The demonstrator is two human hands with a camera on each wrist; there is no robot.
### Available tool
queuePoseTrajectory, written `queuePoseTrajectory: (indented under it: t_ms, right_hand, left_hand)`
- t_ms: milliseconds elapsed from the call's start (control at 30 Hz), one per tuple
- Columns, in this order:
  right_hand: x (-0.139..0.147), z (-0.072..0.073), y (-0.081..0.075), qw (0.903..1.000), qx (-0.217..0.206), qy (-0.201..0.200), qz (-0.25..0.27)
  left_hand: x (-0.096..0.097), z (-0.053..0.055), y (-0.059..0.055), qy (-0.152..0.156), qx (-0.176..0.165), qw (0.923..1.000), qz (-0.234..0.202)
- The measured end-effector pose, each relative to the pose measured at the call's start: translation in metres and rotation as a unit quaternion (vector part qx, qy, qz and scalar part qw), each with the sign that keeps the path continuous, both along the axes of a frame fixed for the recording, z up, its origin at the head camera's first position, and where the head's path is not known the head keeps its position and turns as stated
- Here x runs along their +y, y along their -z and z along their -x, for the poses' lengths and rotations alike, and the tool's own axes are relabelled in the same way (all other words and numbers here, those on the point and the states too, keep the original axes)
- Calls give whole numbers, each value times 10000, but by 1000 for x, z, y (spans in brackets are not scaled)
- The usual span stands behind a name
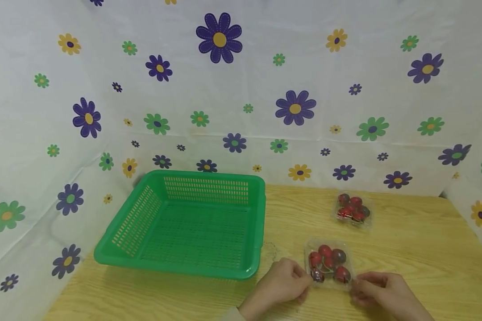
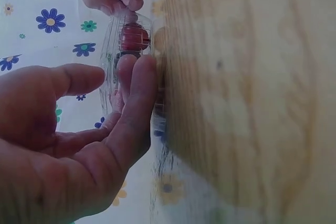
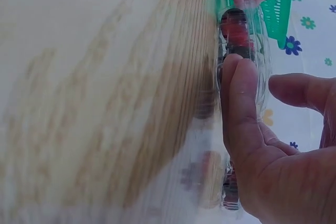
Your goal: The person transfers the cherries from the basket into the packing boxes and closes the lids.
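A clear plastic clamshell box (image 1: pixel 330 263) of dark red cherries lies on the wooden table, between two hands. The left hand (image 1: pixel 286 281) has its fingers curled at the near left corner of the box. In the left wrist view, its thumb is at the top side and its fingertips (image 2: pixel 142 69) are against the side wall. At the near right corner, the right hand (image 1: pixel 383 292) holds the box in the same way. The right wrist view shows its fingers (image 3: pixel 244 82) at the side wall and its thumb by the lid.
A green plastic basket (image 1: pixel 261 214) with slotted walls stands to the left of the box. Behind and to the right lies a second clear box of cherries (image 1: pixel 352 208). A white flower-patterned cloth (image 1: pixel 249 80) surrounds the wooden table (image 1: pixel 417 240) at the back and sides.
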State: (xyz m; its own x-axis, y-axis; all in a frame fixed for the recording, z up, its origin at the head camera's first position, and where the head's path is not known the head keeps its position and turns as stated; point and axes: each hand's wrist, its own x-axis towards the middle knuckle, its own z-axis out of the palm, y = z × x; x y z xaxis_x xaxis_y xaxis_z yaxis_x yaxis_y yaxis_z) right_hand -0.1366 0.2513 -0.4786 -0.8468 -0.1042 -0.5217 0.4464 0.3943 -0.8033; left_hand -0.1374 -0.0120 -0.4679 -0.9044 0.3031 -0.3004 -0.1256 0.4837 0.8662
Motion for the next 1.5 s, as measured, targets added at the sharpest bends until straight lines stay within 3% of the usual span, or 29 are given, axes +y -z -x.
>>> queuePoseTrajectory:
  t_ms: [267, 600, 833, 1500]
  right_hand:
    - [2, -1, 2, 9994, -99, -199, 247]
    - [5, -2, 4, 9982, -91, -471, 347]
    - [8, -2, 5, 9953, 22, -858, 441]
    - [6, -1, 5, 9954, -57, -762, 585]
  left_hand:
    - [3, -1, 2, -19, -690, 9965, -471]
    - [4, -2, 3, -48, -1087, 9914, -729]
    - [3, -1, 3, 11, -1170, 9892, -879]
    - [3, 0, 3, 99, -1251, 9864, -1062]
